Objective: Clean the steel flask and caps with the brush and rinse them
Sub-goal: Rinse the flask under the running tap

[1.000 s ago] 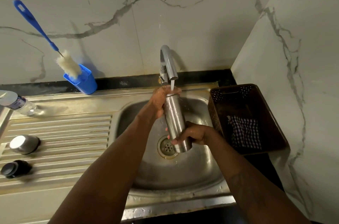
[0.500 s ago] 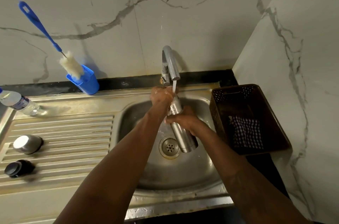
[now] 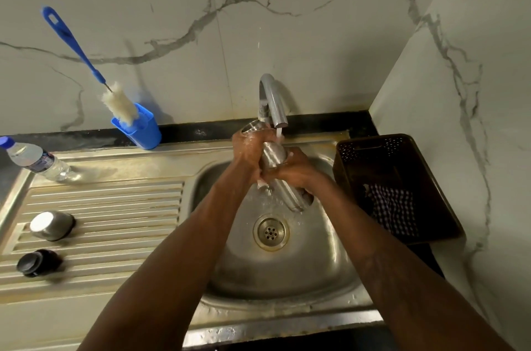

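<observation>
The steel flask (image 3: pixel 283 189) is tilted over the sink bowl (image 3: pixel 287 270), mouth up to the left, base down to the right, under the running tap (image 3: pixel 273 100). My left hand (image 3: pixel 248 149) grips its upper part near the mouth. My right hand (image 3: pixel 293 168) wraps around its middle. Water splashes off the flask. A steel cap (image 3: pixel 51 224) and a black cap (image 3: pixel 37 262) lie on the ribbed drainboard (image 3: pixel 115 207) at the left. The blue-handled bottle brush (image 3: pixel 86 63) stands in a blue holder (image 3: pixel 138 128) against the wall.
A plastic water bottle (image 3: pixel 34 159) lies at the back left of the drainboard. A dark brown basket (image 3: pixel 396 187) with a checked cloth (image 3: pixel 393 207) sits right of the sink. Marble walls close in behind and to the right.
My right hand has slid from the flask's base up to its middle. The flask has tilted more, its base swinging to the right.
</observation>
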Motion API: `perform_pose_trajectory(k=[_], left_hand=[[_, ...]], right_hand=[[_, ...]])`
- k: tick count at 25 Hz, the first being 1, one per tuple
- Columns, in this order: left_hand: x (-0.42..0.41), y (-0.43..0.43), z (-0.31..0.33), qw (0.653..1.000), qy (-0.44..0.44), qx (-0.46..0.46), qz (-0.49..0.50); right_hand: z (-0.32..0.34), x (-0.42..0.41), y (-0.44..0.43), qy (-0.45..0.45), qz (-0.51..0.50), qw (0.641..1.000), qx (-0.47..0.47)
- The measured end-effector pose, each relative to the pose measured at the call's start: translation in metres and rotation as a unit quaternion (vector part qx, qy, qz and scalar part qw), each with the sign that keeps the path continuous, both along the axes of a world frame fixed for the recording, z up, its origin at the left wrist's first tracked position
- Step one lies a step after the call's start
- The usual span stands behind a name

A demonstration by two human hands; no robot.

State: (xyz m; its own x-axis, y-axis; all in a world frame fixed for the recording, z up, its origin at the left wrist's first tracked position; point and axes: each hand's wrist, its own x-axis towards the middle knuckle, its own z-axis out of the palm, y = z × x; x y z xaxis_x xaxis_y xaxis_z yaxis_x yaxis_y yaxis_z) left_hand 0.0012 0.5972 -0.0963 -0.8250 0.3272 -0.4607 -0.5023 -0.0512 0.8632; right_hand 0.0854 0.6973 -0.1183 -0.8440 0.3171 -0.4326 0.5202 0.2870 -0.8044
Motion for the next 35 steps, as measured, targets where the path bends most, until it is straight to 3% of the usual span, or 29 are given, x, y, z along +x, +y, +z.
perform_pose_trajectory(k=[2, 4, 8, 10, 13, 15, 18, 21, 23, 27, 30, 32, 35], left_hand=[[-0.011, -0.020, 0.002, 0.992, 0.009, 0.121, -0.031], [-0.021, -0.035, 0.002, 0.984, 0.008, 0.179, -0.009], [-0.025, -0.047, -0.001, 0.983, -0.018, 0.124, 0.136], [-0.021, -0.047, -0.002, 0.963, -0.071, 0.105, 0.237], [-0.018, -0.046, -0.009, 0.933, -0.117, 0.074, 0.333], [-0.014, -0.044, -0.009, 0.926, -0.126, 0.051, 0.353], [-0.006, -0.037, -0.013, 0.949, -0.094, -0.021, 0.301], [0.003, -0.027, -0.018, 0.972, -0.079, -0.031, 0.220], [0.007, -0.021, -0.020, 0.985, -0.089, -0.031, 0.145], [0.013, -0.001, -0.007, 0.995, -0.036, -0.097, 0.008], [0.004, 0.009, 0.002, 0.985, 0.058, -0.156, -0.038], [0.001, 0.014, 0.009, 0.982, 0.070, -0.172, -0.045], [-0.001, 0.019, 0.010, 0.948, 0.147, -0.262, -0.110]], right_hand=[[0.009, 0.005, 0.016, -0.030, 0.062, 0.992, -0.110], [0.011, 0.008, 0.019, -0.044, 0.061, 0.986, -0.152], [0.000, -0.002, -0.004, -0.025, -0.086, 0.989, -0.117], [-0.008, -0.007, -0.016, -0.008, -0.141, 0.986, -0.084], [-0.013, -0.012, -0.028, 0.030, -0.170, 0.982, -0.072], [-0.016, -0.015, -0.036, 0.042, -0.146, 0.988, -0.016], [-0.018, -0.014, -0.040, 0.048, 0.002, 0.993, 0.112], [-0.020, -0.010, -0.027, 0.066, 0.078, 0.994, 0.040], [-0.029, -0.006, -0.016, 0.042, 0.103, 0.992, 0.056], [-0.049, 0.006, -0.014, 0.052, -0.021, 0.998, 0.011], [-0.054, 0.015, -0.016, 0.049, -0.067, 0.997, -0.008], [-0.059, 0.021, -0.017, 0.035, -0.086, 0.996, -0.014], [-0.063, 0.028, -0.020, 0.009, -0.107, 0.994, -0.021]])
